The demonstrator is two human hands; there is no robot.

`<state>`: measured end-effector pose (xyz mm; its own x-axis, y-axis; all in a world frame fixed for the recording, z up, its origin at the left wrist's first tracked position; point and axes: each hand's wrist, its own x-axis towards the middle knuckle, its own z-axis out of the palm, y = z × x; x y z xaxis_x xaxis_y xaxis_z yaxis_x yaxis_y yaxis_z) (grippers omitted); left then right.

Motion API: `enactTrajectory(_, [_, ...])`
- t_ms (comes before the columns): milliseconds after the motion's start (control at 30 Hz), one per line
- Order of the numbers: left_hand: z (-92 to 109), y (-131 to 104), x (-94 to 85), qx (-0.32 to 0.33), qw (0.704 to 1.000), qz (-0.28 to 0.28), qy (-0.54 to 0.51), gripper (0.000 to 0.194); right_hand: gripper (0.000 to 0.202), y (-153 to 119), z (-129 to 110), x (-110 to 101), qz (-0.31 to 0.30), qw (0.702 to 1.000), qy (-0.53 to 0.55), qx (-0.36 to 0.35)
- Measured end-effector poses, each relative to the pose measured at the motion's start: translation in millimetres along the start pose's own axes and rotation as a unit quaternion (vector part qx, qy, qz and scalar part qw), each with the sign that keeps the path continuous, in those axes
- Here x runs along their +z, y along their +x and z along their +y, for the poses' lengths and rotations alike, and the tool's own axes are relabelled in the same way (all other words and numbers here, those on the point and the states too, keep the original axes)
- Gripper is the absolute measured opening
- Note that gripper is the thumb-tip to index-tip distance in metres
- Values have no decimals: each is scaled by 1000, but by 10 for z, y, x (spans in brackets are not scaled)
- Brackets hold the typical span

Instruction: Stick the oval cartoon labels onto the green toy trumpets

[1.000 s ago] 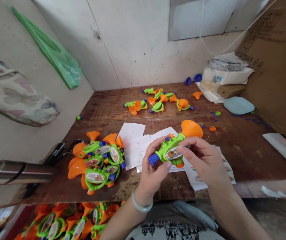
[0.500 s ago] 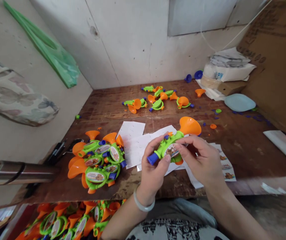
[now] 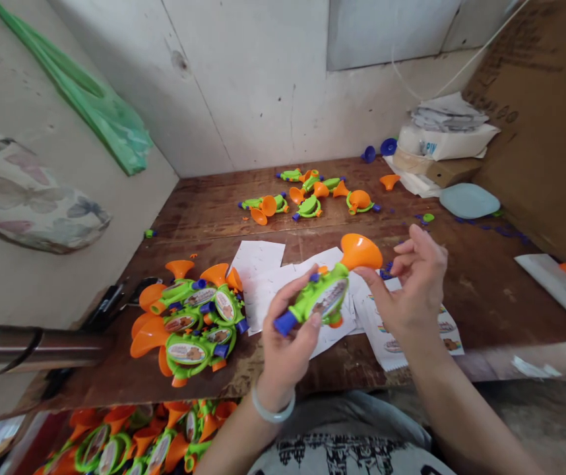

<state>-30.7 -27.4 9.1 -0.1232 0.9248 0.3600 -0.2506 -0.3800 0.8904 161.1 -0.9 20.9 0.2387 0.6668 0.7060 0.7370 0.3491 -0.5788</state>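
Observation:
A green toy trumpet with an orange bell and a blue mouthpiece is gripped in my left hand, thumb in front and fingers behind. An oval printed sticker shows on its side. My right hand is raised just right of the bell, thumb and fingers apart and holding nothing; whether its thumb touches the bell I cannot tell. Beneath it lies a sheet of stickers on the table. White paper sheets are spread under the toy.
Several stickered toy trumpets are piled on the left, beside a steel flask. More trumpets lie toward the wall. Others fill the space below the table edge. A pale blue dish and stacked papers stand at right.
My right hand has come off the trumpet's side and moved up and right, its fingers spreading. My left hand has shifted slightly left with the trumpet, whose sticker is now more fully visible.

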Motion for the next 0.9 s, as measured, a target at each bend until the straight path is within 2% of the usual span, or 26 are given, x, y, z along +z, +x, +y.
enactTrajectory(67, [168, 69, -283, 94, 986, 40, 135, 42, 66, -30, 203, -118, -47, 999, -1, 9])
enactTrajectory(100, [258, 112, -471, 151, 960, 69, 226, 47, 56, -66, 307, -212, -93, 996, -7, 12])
enactTrajectory(167, [413, 201, -905, 229, 872, 95, 422, 55, 31, -185, 509, -446, -211, 977, -25, 0])
enactTrajectory(200, [467, 243, -1133, 229, 825, 92, 508, 57, 21, -263, 602, -572, -270, 962, -36, -23])
enactTrajectory(233, [502, 282, -1354, 215, 792, 89, 564, 57, 15, -350, 687, -695, -317, 946, -48, -51])
enactTrajectory(267, [520, 318, -1557, 195, 771, 84, 600, 54, 13, -441, 760, -807, -348, 932, -65, -80])
enactTrajectory(333, [510, 380, -1877, 117, 744, 26, 657, 46, 17, -616, 865, -981, -375, 911, -124, -120])
enactTrajectory(400, [457, 420, -2026, 56, 717, -27, 694, 40, 34, -763, 921, -1072, -379, 895, -190, -138])
enactTrajectory(467, [366, 398, -1965, 61, 705, -40, 706, 41, 47, -872, 955, -1087, -385, 881, -229, -154])
enactTrajectory(533, [229, 270, -1702, 112, 724, -62, 678, 48, 48, -950, 1001, -1058, -390, 871, -242, -174])
enactTrajectory(567, [140, 162, -1517, 141, 742, -95, 649, 52, 46, -981, 1033, -1038, -389, 869, -247, -182])
enactTrajectory(633, [-72, -106, -1110, 100, 759, -242, 595, 62, 42, -1029, 1111, -1008, -381, 868, -253, -194])
enactTrajectory(667, [-187, -237, -919, 69, 746, -316, 582, 72, 41, -1046, 1151, -999, -378, 868, -253, -200])
enactTrajectory(733, [-400, -426, -625, 18, 708, -404, 579, 90, 39, -1062, 1216, -997, -367, 870, -246, -220])
enactTrajectory(767, [-486, -465, -530, -7, 689, -436, 579, 92, 38, -1060, 1239, -1001, -361, 870, -240, -234])
enactTrajectory(833, [-599, -429, -439, -35, 664, -473, 578, 85, 37, -1043, 1264, -1010, -356, 867, -233, -260])
enactTrajectory(900, [-640, -284, -430, -41, 653, -485, 580, 75, 36, -1017, 1278, -1014, -358, 861, -231, -278])
